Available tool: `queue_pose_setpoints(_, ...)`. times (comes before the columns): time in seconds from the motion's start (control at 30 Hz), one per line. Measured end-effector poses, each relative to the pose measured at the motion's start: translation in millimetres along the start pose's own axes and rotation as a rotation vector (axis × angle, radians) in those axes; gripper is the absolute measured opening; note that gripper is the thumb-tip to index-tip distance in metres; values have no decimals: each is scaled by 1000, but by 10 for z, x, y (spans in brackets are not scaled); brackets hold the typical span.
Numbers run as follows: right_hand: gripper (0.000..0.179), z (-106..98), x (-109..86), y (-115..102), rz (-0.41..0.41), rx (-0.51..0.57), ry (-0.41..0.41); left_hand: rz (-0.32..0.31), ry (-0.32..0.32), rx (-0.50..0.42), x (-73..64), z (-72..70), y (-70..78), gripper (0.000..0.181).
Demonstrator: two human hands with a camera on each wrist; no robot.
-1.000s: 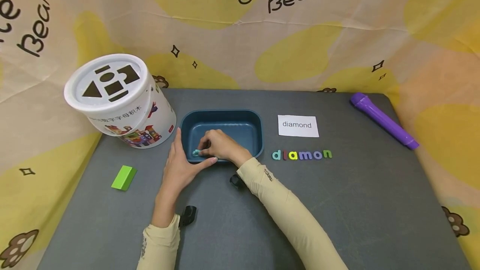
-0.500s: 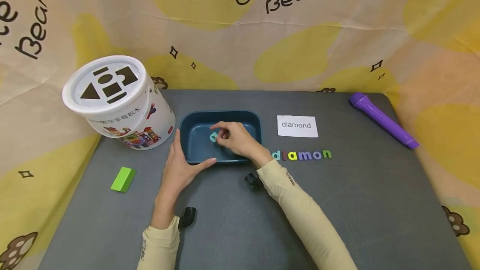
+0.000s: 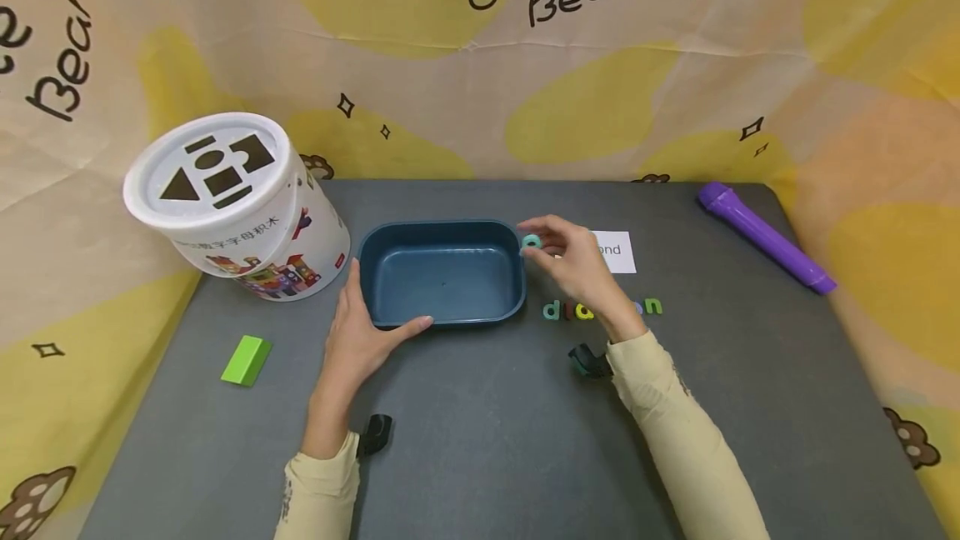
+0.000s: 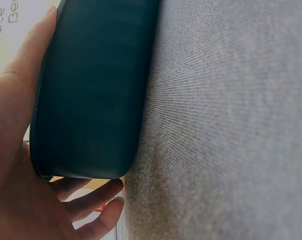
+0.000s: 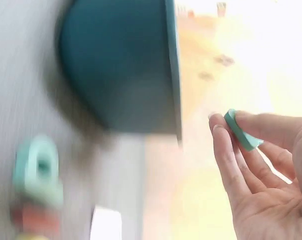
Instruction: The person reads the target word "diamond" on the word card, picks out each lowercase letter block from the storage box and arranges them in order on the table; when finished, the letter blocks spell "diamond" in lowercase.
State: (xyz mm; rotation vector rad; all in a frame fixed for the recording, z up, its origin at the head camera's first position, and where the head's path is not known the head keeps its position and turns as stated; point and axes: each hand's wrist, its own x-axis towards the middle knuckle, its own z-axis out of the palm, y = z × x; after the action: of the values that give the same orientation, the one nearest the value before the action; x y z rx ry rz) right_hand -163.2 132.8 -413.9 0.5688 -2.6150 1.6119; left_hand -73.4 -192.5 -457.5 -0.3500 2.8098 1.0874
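My left hand [image 3: 363, 336] holds the near left corner of a dark blue rectangular tub [image 3: 442, 277]. Its thumb lies along the front rim and its fingers go round the left end wall, as the left wrist view also shows. Between thumb and fingertips, my right hand [image 3: 577, 261] pinches a small teal toy letter [image 3: 531, 242] with a round hole, raised just past the tub's right rim. Seen edge-on in the right wrist view, the teal letter's [image 5: 240, 131] full shape is hidden. A white card [image 3: 617, 252] reading "diamond" is partly covered by the right hand.
Below the card runs a row of coloured letters, including a teal d [image 3: 551, 311] and a green n [image 3: 653, 307]; the right hand covers some. A white bucket [image 3: 240, 207] with shape holes stands left. A green block [image 3: 246, 360] and a purple toy microphone [image 3: 768, 240] lie farther out.
My right hand has picked the teal letter up from the tub's left part and carried it rightward, out over the right rim. The left hand has stayed at the tub's corner.
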Motion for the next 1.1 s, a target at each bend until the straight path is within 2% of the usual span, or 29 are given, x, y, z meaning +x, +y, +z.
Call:
queue_pose_setpoints(0.27, 12, -633, -310, 310, 37, -182, 227, 5, 3, 6, -7, 9, -4, 145)
queue_pose_setpoints(0.37, 11, -807, -430, 431, 56, -205, 291, 7, 2, 5, -7, 8, -5, 144)
queue_pose_setpoints(0.47, 13, -948, -557, 541, 112, -168, 319, 8, 0, 4, -6, 7, -8, 144)
queue_pose_setpoints(0.6, 19, -1093, -723, 671, 236, -90, 332, 5, -1, 4, -6, 6, -10, 144)
queue_pose_setpoints(0.67, 22, -1152, -795, 726, 302, -88, 343, 5, -2, 6, -7, 6, -10, 144)
queue_pose_setpoints(0.87, 30, -1298, -969, 826, 481, -242, 272, 7, 0, 2, -16, 10, -18, 144)
queue_pose_setpoints(0.97, 30, -1319, -1048, 869, 491, -327, 231, 10, -2, -1, -19, 9, -16, 144)
queue_pose_setpoints(1.1, 27, -1307, -1133, 912, 467, -361, 219, 12, -5, -1, -21, 1, -4, 144)
